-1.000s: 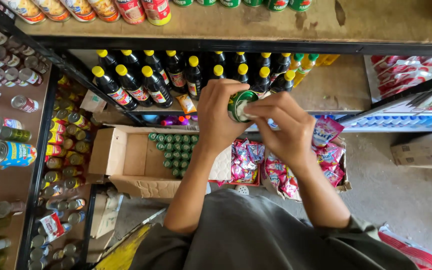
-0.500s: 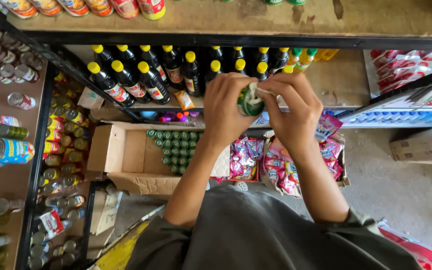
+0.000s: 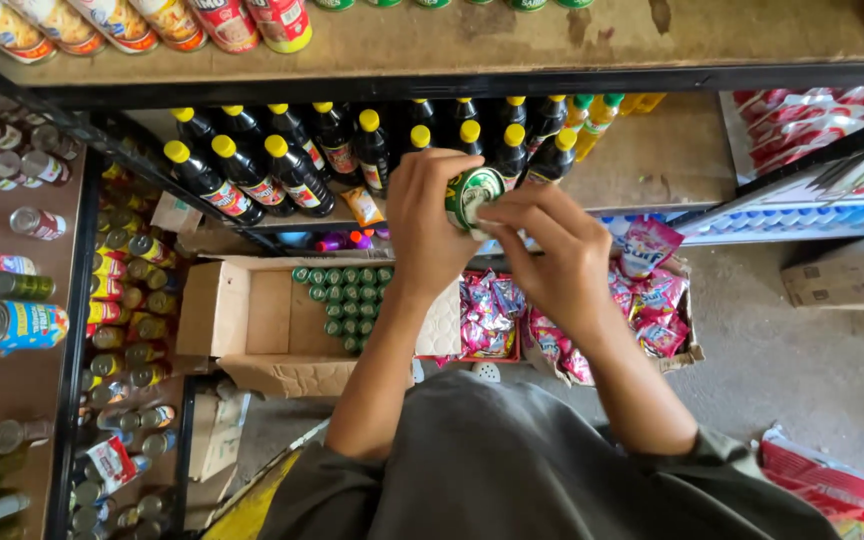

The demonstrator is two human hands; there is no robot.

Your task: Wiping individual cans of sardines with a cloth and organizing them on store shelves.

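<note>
The person's left hand (image 3: 432, 225) is wrapped around a small green bottle (image 3: 472, 195), fingers closed about its body, holding it up in front of the middle shelf near the centre of the view. The right hand (image 3: 552, 255) meets it from the right, fingertips pinched narrowly on the bottle's end, so both hands grip the same bottle at once. Just beyond the hands stands a row of dark bottles with yellow caps (image 3: 292, 165) on the wooden shelf (image 3: 652, 150), running left from the held bottle. Below the hands, on the floor, an open cardboard box (image 3: 252, 315) holds more green-capped bottles (image 3: 347, 300) packed toward its right side, with the left part bare. To the right of the box lie pink sachet packets (image 3: 652, 290) in another carton. At far left, cans (image 3: 12, 325) lie on a side rack, and tall tins (image 3: 222, 20) line the top shelf
</note>
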